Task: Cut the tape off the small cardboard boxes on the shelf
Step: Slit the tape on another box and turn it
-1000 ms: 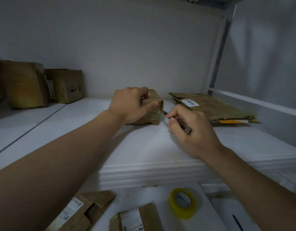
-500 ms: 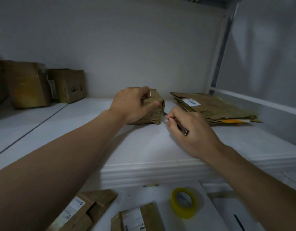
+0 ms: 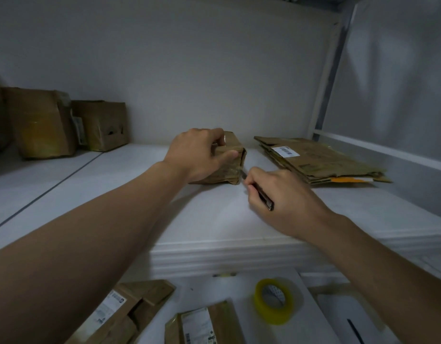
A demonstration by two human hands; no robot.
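1. The small box (image 3: 233, 155) is gripped from above at mid-shelf (image 3: 209, 214) by the left hand (image 3: 202, 155), presumably to brace it against the blade.
2. A cutter (image 3: 263, 198) is pinched in the right hand (image 3: 284, 194), with its tip set at the box's near corner.
3. Counted elsewhere: a tall box (image 3: 40, 122) and a squat box (image 3: 102, 125) at left, possibly a third in shadow; one flattened stack (image 3: 318, 162); one tape roll (image 3: 275, 301) below.

the small cardboard box (image 3: 230, 157) sits at the centre of the frame on the white shelf (image 3: 214, 219), brown, crumpled and wrapped in glossy clear tape (image 3: 227, 171). the left hand (image 3: 202, 155) grips its top. the right hand (image 3: 284, 194) holds a dark cutter (image 3: 265, 201), blade tip at the box's near right edge. a larger box (image 3: 40, 122) and a lower box (image 3: 102, 125) stand side by side at the left.
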